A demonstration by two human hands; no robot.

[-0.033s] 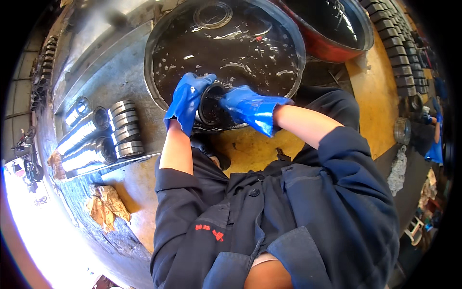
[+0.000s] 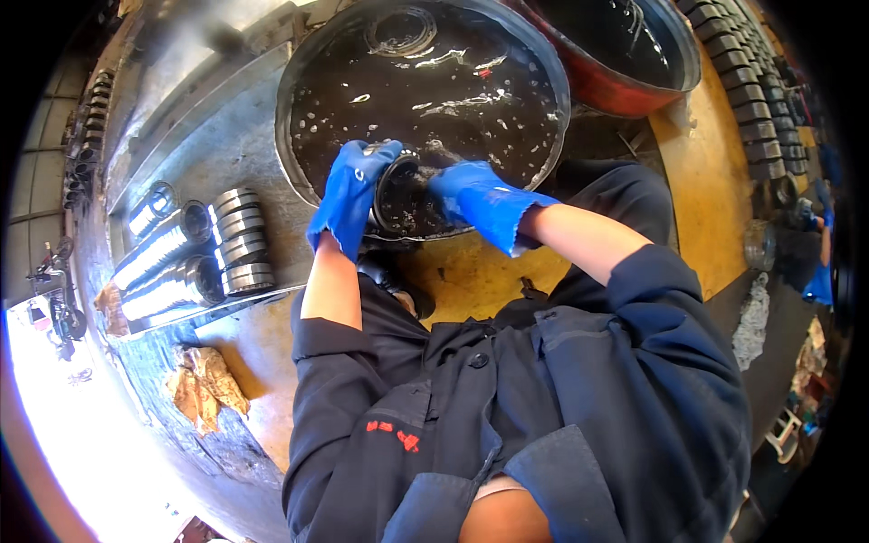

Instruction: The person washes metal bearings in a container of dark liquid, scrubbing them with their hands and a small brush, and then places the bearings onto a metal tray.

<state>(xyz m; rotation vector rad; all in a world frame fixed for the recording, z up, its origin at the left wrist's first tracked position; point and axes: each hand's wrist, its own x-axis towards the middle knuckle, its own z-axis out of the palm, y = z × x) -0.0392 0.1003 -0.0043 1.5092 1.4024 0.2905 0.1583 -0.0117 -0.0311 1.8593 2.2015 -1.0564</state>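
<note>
My left hand (image 2: 351, 185), in a blue rubber glove, grips a dark metal ring (image 2: 381, 201) by its left side. The ring is tilted over the near rim of a round drum (image 2: 283, 136) full of dark liquid. Just right of the ring is my right hand (image 2: 475, 195), in a matching glove, with its fingers closed. Something dark and blurred shows at its fingertips, and I cannot make out what it is. Another ring (image 2: 400, 50) lies at the far side of the drum, partly in the liquid.
Left of the drum, several shiny metal rings (image 2: 243, 240) are lined up in rows on a metal table (image 2: 195, 312). A red drum (image 2: 625, 90) of dark liquid stands at the far right. Stacked dark rings (image 2: 738, 81) line the right side. A crumpled brown paper (image 2: 208, 389) lies at lower left.
My right hand has shifted slightly right, away from the ring's opening. The left hand keeps its grip. The ripples and bubbles on the liquid have changed.
</note>
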